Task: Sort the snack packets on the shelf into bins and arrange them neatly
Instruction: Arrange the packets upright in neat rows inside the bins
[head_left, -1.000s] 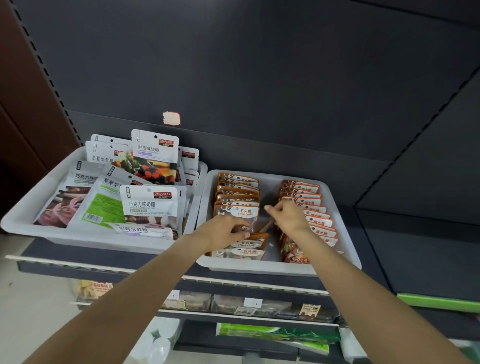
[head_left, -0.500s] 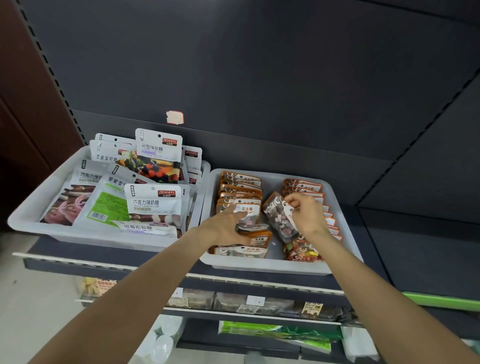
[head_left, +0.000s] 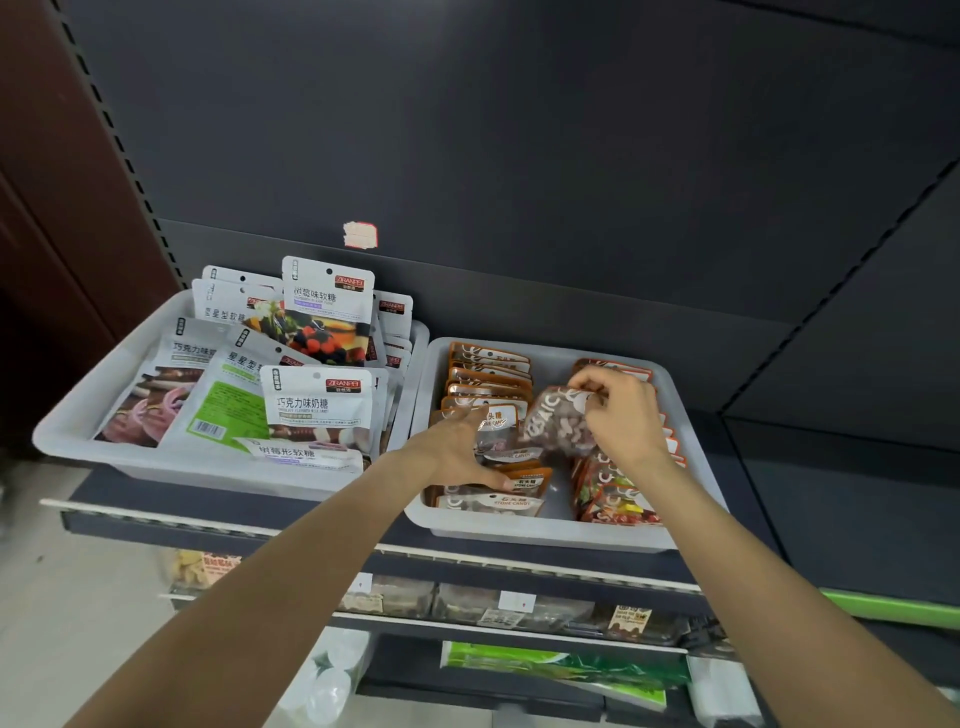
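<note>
We see a dark shelf (head_left: 779, 467) carrying two white bins side by side, rims touching or nearly so; we cannot tell which.

Left bin (head_left: 104, 405): holds large white packets (head_left: 317, 405), some standing at the back, others leaning or lying flat toward the front. Not orderly.

Right bin (head_left: 545, 530): holds small orange-edged snack packets in two rows. Left row (head_left: 488, 374) runs front to back, packets overlapping like shingles; the front ones lie flatter. Right row (head_left: 618, 499) runs along the bin's right side and is largely hidden by the forearm.

Left hand (head_left: 457, 447): reaches into the right bin and rests on the left row, fingers spread fairly wide and pressing down on the packets; thumb lies against a packet near the front. We see no curl round any single packet.

Right hand (head_left: 623, 410): above the right row, fingers curled and pinching the top edge of one loose packet (head_left: 556, 426). That packet has a clear window showing pale, pebble-like sweets; it hangs tilted, between the two rows, lower end down near the packets in the bin.

Below: lower shelves (head_left: 519, 608) with dim packaged goods and small price tags (head_left: 517, 600). A small torn sticker (head_left: 360, 234) sits on the back panel above the bins.
</note>
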